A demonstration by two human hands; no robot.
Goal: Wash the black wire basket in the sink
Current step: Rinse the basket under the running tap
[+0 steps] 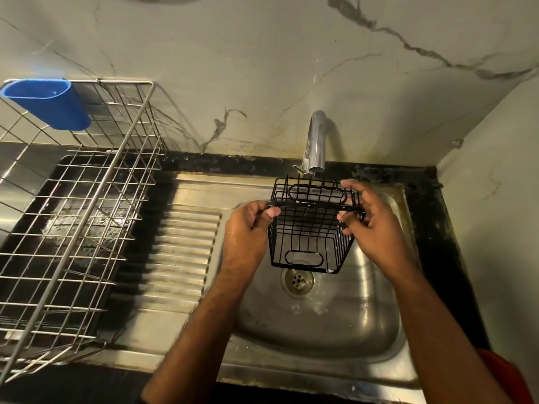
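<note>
The black wire basket (309,228) hangs above the steel sink (326,325), just under the chrome tap (316,144). It is tilted, with its open top facing me and the drain (297,281) showing below it. My left hand (248,228) grips the basket's left rim, thumb over the flat top bar. My right hand (369,220) holds the right side, fingers curled round the rim and wires. I cannot tell whether water runs from the tap.
A large steel wire dish rack (87,217) stands on the wet black counter at the left, with a blue plastic holder (55,103) hung on its back corner. The ribbed drainboard (183,252) lies between rack and sink. Marble walls close the back and right.
</note>
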